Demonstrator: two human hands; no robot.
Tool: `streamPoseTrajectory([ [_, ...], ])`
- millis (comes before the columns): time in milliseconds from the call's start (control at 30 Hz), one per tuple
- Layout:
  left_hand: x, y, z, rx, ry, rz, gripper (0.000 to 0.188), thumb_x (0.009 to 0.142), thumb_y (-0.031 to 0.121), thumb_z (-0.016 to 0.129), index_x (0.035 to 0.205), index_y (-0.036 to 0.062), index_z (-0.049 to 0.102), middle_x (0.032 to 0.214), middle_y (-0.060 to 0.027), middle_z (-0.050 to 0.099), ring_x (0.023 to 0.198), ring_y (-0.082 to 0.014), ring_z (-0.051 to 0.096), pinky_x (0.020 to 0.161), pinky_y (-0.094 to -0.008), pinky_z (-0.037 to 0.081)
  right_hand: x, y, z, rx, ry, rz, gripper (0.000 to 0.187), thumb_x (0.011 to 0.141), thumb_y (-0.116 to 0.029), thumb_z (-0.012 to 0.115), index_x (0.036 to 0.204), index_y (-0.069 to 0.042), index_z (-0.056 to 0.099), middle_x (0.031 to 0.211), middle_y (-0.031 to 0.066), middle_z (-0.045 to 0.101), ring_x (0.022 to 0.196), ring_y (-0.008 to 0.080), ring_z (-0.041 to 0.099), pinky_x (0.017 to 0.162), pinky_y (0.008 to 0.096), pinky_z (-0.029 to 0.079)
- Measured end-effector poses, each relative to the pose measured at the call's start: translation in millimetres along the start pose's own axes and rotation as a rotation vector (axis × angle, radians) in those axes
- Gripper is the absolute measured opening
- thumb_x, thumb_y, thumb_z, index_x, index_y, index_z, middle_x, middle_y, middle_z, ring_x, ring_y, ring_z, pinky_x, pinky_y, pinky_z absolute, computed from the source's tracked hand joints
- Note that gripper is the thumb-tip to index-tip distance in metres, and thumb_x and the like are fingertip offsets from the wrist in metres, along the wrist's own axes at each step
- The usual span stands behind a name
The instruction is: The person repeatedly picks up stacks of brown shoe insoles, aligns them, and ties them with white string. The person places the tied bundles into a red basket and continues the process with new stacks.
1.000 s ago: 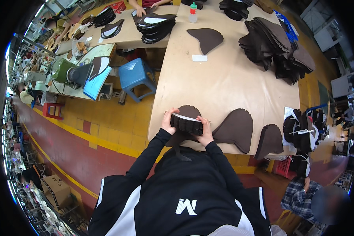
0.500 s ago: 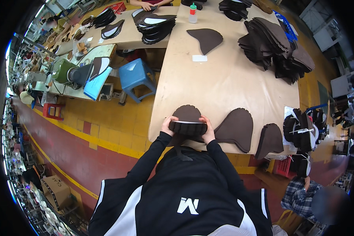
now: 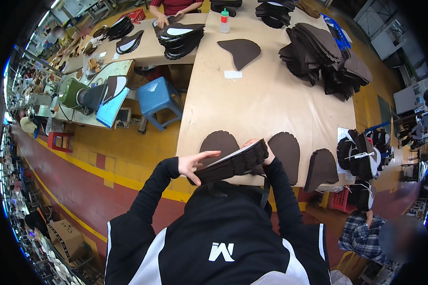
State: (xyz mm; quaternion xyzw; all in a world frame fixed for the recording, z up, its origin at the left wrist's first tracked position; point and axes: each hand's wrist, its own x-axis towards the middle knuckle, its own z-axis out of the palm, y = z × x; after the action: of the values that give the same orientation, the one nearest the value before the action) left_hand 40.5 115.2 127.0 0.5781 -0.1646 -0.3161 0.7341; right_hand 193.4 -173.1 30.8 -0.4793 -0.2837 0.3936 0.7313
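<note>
A thick stack of dark brown cut shoe pieces (image 3: 235,161) with scalloped edges and a white strip along its top is tilted over the near table edge, its right end raised. My right hand (image 3: 267,151) grips that raised end, the fingers partly behind it. At the lower left end my left hand (image 3: 197,165) has its thumb and fingers spread apart. Behind the stack, a rounded brown piece (image 3: 218,142) lies on the table. Another brown pile (image 3: 285,154) lies just right of my right hand, partly covered by it.
On the beige table (image 3: 271,104) lie a smaller brown pile (image 3: 322,168), a single curved piece (image 3: 242,52), large dark piles (image 3: 314,50) and a bottle (image 3: 224,23). Tied bundles (image 3: 361,154) stand at the right edge. A co-worker's hands (image 3: 164,20) handle pieces at the far side.
The stack has tipped, its right end now higher, and turned slightly. My left hand has loosened and spread its fingers; my right hand has moved right with the stack.
</note>
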Motion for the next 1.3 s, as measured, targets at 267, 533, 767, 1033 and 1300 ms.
streamPoseTrajectory([
  [267,5.0,-42.9,18.2,-0.146,-0.138,-0.343,0.102,0.062,0.004,0.083,0.139,0.0095,0.017,0.115,-0.0066,0.048,0.100,-0.0165,0.054,0.084,-0.0320,0.048,26.7,-15.0,19.4,0.069,0.007,0.196,0.076,0.055,0.006,0.081,0.124,-0.002,0.051,0.120,0.0063,0.058,0.110,0.0191,0.053,0.098,0.0327,0.040],
  [533,18.9,-107.2,32.9,0.109,0.483,-0.117,0.137,0.045,0.022,0.093,0.147,0.0066,0.002,0.149,-0.0175,0.019,0.139,-0.0261,0.016,0.113,-0.0349,0.016,49.8,89.8,-25.4,-0.241,-0.014,0.060,0.041,0.076,-0.006,0.070,0.115,-0.004,0.058,0.110,0.0066,0.062,0.102,0.0186,0.058,0.088,0.0338,0.047],
  [767,44.1,-127.8,32.6,0.216,0.825,-0.230,0.139,0.041,0.030,0.094,0.146,0.0080,0.005,0.141,-0.0230,0.030,0.132,-0.0311,0.031,0.109,-0.0381,0.028,53.4,121.3,-20.7,-0.157,0.435,0.204,0.031,0.086,-0.008,0.059,0.116,-0.003,0.055,0.107,0.0078,0.062,0.095,0.0174,0.059,0.083,0.0303,0.049],
  [1033,41.4,-149.0,34.0,0.033,0.995,-0.176,0.138,0.043,0.025,0.093,0.144,0.0035,0.003,0.141,-0.0203,0.029,0.131,-0.0287,0.032,0.109,-0.0373,0.029,19.2,56.3,50.8,0.099,0.673,0.326,0.031,0.095,-0.027,0.052,0.118,-0.005,0.055,0.090,-0.0021,0.060,0.080,0.0061,0.056,0.070,0.0212,0.046],
  [1300,39.8,-158.2,38.7,-0.008,1.039,-0.144,0.135,0.043,0.022,0.093,0.144,0.0029,0.006,0.139,-0.0201,0.032,0.129,-0.0279,0.034,0.108,-0.0370,0.030,28.0,45.4,72.8,-0.046,0.558,0.134,0.034,0.090,-0.012,0.061,0.120,0.000,0.051,0.105,0.0026,0.058,0.096,0.0091,0.054,0.086,0.0240,0.043],
])
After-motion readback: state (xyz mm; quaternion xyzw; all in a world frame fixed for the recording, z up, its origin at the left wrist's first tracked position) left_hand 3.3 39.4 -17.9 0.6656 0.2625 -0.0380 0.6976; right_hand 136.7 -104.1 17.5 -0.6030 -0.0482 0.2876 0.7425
